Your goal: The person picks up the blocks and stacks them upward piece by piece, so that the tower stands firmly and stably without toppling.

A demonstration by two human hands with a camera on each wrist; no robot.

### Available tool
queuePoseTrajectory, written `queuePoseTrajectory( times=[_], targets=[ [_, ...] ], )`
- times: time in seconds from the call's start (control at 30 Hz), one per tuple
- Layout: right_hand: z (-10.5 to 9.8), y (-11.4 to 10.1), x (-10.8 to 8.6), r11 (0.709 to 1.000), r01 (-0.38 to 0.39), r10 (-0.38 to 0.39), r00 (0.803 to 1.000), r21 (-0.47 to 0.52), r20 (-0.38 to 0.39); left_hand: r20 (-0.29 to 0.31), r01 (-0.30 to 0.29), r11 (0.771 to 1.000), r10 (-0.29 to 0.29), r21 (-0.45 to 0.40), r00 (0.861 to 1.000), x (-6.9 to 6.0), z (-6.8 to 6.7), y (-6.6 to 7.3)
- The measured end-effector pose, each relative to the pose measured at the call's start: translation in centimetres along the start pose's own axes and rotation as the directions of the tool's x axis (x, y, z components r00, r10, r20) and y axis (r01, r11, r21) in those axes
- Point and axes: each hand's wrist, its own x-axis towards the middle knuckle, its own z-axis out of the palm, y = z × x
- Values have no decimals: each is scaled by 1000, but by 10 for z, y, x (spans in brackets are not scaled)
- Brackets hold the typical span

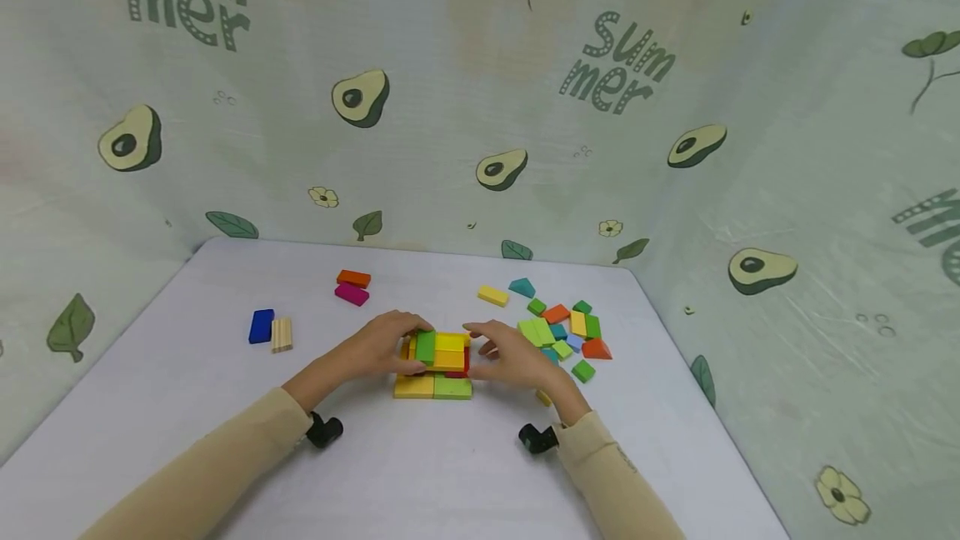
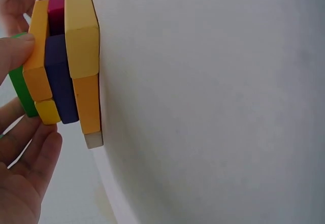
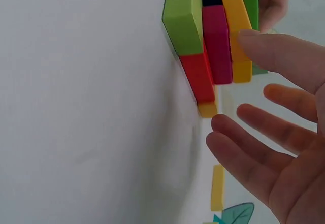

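Observation:
A layered stack of coloured wooden blocks [image 1: 450, 361] stands on the white table, with orange and yellow blocks over dark blue and magenta ones. On its top layer, at the left, lies a flat green block [image 1: 424, 347]. My left hand [image 1: 381, 346] pinches that green block, the thumb at its near end and the fingers at its far end. At the stack's right side is my right hand [image 1: 517, 354], fingers spread and loosely bent. In the right wrist view its thumb [image 3: 279, 56] meets the edge of the orange block [image 3: 234, 23]; the other fingers grip nothing.
Loose blocks [image 1: 536, 330] in several colours and shapes lie to the right. At the back left are an orange block [image 1: 354, 278] and a magenta block [image 1: 352, 294]. A blue block [image 1: 261, 327] and a plain wood block [image 1: 281, 335] lie farther left. Patterned cloth [image 1: 435, 190] hangs behind the table.

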Motion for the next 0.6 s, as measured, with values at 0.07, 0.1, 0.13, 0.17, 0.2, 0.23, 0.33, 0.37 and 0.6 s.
queuePoseTrajectory(
  times=[0.07, 0.1, 0.13, 0.17, 0.2, 0.23, 0.33, 0.37, 0.6],
  targets=[
    [-8, 6, -4, 1000, -2, 2, 1000, -10, -15, 3, 2, 1000, -2, -2, 1000, 0, 0, 1],
    [-13, 9, -6, 1000, -4, 4, 1000, -14, -22, 4, 2, 1000, -2, 0, 1000, 1, 0, 1],
    [-17, 13, -8, 999, -11, 10, 999, -30, -31, 3, 2, 1000, -2, 0, 1000, 1, 0, 2],
    [-21, 16, -10, 998, -20, 18, 999, -55, -38, 4, 1, 1000, -1, 0, 1000, 1, -1, 2],
    [-25, 19, -12, 997, -30, 27, 999, -77, -45, 3, 0, 1000, 0, -1, 1000, 0, -1, 2],
    [-30, 22, -14, 994, -44, 38, 998, -99, -53, 3, -1, 1000, 1, -1, 1000, 0, -1, 2],
    [-41, 28, -20, 980, -90, 78, 994, -176, -75, 5, 1, 1000, -1, -4, 1000, 0, -2, 2],
    [-45, 30, -21, 974, -106, 92, 993, -201, -77, 6, 2, 1000, -2, -5, 1000, 0, -2, 2],
    [-64, 49, -17, 931, -100, 87, 995, -351, -52, 11, 12, 1000, -12, -7, 1000, 0, -1, 1]
  ],
)
